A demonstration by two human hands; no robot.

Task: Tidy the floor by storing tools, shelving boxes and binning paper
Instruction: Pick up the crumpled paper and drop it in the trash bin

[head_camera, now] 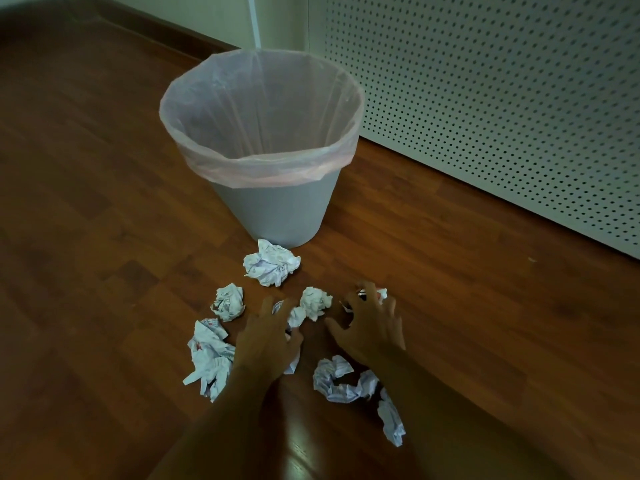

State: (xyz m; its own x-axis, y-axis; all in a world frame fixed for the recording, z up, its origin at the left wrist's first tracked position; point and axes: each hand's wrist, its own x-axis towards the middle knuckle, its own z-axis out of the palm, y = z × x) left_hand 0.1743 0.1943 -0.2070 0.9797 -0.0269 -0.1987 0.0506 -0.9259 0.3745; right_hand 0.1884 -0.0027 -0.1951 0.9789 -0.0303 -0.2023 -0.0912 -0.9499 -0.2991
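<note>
Several crumpled paper balls lie on the wooden floor in front of a grey bin [273, 209] lined with a pink bag. The largest ball [272, 263] sits closest to the bin's base. My left hand [268, 341] reaches down over a paper ball [296, 315], fingers curling around it, most of the ball hidden beneath. My right hand [372, 327] has spread, bent fingers over another crumpled paper [374, 293] with red marks. A small ball [315, 301] lies between the two hands. More paper lies at the left [209, 358] and below my right hand [337, 379].
A white perforated panel [502, 109] runs along the right, close behind the bin. A dark skirting board [145, 26] lines the far wall. Wooden floor [86, 237] stretches to the left of the bin and papers.
</note>
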